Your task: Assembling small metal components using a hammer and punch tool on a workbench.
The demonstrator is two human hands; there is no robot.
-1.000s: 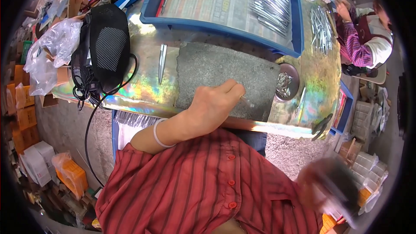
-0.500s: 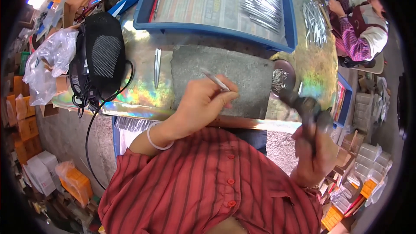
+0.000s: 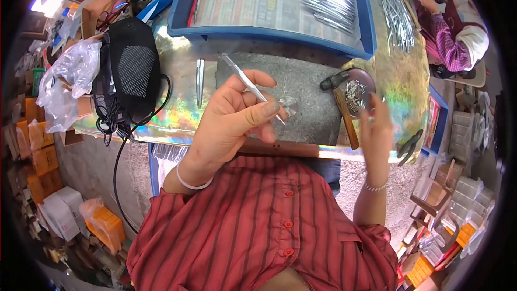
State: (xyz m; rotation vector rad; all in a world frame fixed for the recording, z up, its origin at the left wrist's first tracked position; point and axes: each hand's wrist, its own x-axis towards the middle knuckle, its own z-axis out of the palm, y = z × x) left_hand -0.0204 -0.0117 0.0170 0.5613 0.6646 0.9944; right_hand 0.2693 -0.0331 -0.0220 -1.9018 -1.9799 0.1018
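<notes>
Assembly step at the grey stone slab (image 3: 307, 105): left hand (image 3: 231, 124) pinching thin metal tweezers (image 3: 249, 85) between thumb and fingers above it, right hand (image 3: 375, 129) open-fingered beside the hammer (image 3: 342, 109), probably to be gripped next.

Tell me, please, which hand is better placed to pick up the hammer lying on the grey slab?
Probably the right hand: it is open and hovers just beside the hammer. The left hand already grips a thin metal strip.
</notes>
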